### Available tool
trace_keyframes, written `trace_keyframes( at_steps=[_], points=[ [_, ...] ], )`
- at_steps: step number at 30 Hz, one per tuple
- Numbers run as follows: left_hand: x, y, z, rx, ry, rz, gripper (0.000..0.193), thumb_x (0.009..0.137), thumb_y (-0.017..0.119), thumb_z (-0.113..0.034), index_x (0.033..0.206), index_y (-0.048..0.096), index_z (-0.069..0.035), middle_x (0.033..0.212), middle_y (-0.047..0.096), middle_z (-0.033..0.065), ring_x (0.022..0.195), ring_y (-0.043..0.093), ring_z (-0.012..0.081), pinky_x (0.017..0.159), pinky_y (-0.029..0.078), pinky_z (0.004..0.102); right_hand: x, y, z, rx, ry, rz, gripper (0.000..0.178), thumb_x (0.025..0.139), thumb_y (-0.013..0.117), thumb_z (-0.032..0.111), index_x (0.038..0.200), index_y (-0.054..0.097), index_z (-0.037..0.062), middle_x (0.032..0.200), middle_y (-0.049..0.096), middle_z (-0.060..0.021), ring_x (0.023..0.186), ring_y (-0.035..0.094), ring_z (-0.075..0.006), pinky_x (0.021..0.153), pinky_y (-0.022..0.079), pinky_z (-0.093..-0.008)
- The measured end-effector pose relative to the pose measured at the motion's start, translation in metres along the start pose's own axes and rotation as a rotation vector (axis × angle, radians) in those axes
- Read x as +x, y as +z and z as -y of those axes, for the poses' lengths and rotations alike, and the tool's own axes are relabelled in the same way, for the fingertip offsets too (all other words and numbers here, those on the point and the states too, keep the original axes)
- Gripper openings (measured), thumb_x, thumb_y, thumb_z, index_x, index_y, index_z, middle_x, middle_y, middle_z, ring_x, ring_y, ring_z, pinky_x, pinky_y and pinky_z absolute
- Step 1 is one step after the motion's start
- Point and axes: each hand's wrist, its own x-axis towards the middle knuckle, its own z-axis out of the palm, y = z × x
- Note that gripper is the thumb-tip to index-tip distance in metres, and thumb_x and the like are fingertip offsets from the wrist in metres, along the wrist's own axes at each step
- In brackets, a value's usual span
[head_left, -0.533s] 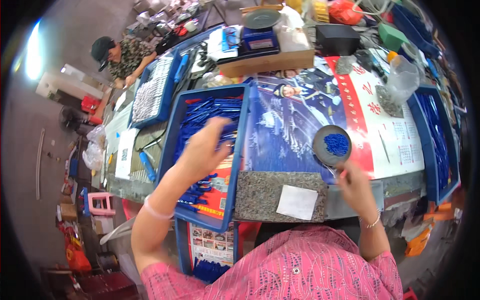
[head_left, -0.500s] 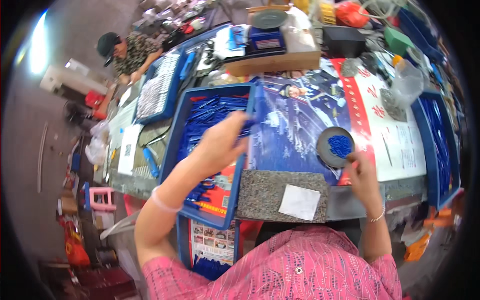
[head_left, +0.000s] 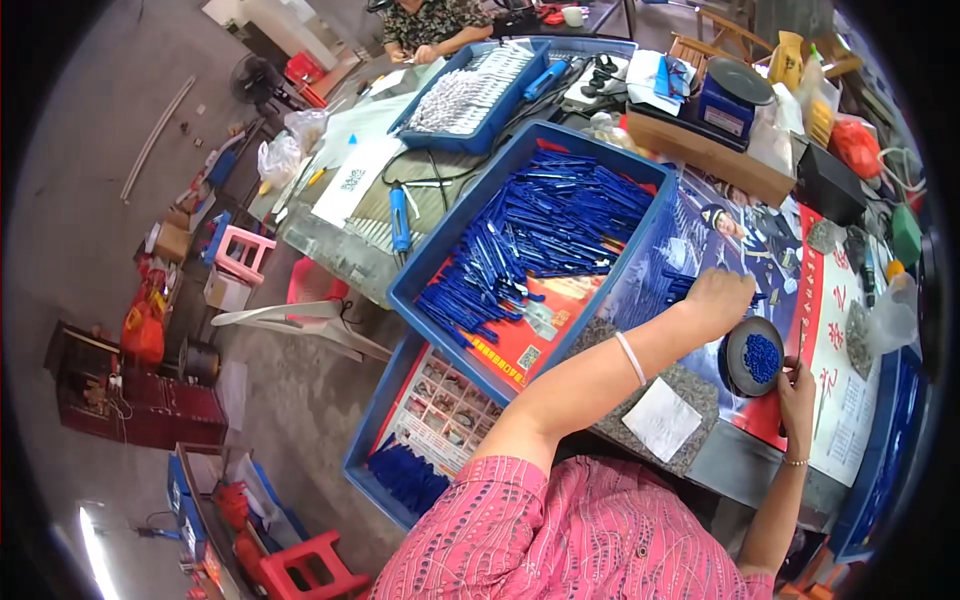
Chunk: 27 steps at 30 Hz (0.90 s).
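Observation:
My left hand [head_left: 722,300] is closed over a small bunch of slim blue pen-like sticks [head_left: 682,287], low over the blue printed sheet. Their ends stick out on both sides of the fingers. Just right of it is a round grey dish [head_left: 738,368] holding many tiny blue pieces [head_left: 762,358]. My right hand [head_left: 796,395] grips the dish's right rim with thumb and fingers. To the left stands a large blue tray [head_left: 440,335] heaped with more blue sticks [head_left: 550,215].
A granite slab [head_left: 700,400] bears a folded white paper [head_left: 662,420] at the table's front edge. Another blue tray [head_left: 352,462] sits lower left; one more [head_left: 905,440] stands far right. A cardboard box [head_left: 700,150] and a tray of white pieces [head_left: 470,90] lie behind. Someone [head_left: 435,30] sits across.
The view has swung to the left. My left hand has moved from above the large tray to beside the dish, with blue sticks in it. My right hand has come onto the dish's rim.

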Motion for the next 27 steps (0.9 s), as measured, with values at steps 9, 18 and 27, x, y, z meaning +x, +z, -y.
trace_keyframes(
  at_steps=[9, 18, 27],
  points=[
    [0.0, 0.037, 0.0, 0.029, 0.008, 0.018, 0.011, 0.08, 0.052, -0.01, 0.089, 0.054, -0.004, 0.081, 0.063, 0.0136, 0.079, 0.064, 0.0303, 0.069, 0.05, 0.0406, -0.009, -0.017, -0.008, 0.033, 0.109, -0.038, 0.018, 0.076, 0.053, -0.003, 0.093, 0.058, -0.0049, 0.061, 0.054, -0.0044, 0.055, 0.051, -0.011, 0.051, 0.04, -0.026],
    [0.003, 0.054, -0.012, 0.14, 0.101, -0.038, 0.012, 0.078, 0.052, -0.011, 0.09, 0.055, -0.007, 0.085, 0.056, 0.0079, 0.084, 0.058, 0.0249, 0.069, 0.046, 0.0383, -0.021, -0.024, -0.015, 0.122, 0.056, -0.03, 0.017, 0.078, 0.051, 0.002, 0.093, 0.056, -0.0042, 0.066, 0.059, -0.0083, 0.059, 0.055, -0.0131, 0.056, 0.044, -0.0269],
    [0.0, 0.05, -0.02, 0.108, 0.121, -0.03, 0.033, 0.074, 0.07, -0.028, 0.097, 0.055, -0.008, 0.093, 0.051, 0.0083, 0.091, 0.053, 0.0254, 0.074, 0.042, 0.0402, -0.029, -0.033, -0.013, 0.153, 0.098, -0.038, 0.018, 0.083, 0.055, 0.007, 0.098, 0.055, -0.0036, 0.068, 0.052, -0.0022, 0.06, 0.047, -0.0077, 0.054, 0.04, -0.0238]
  ],
)
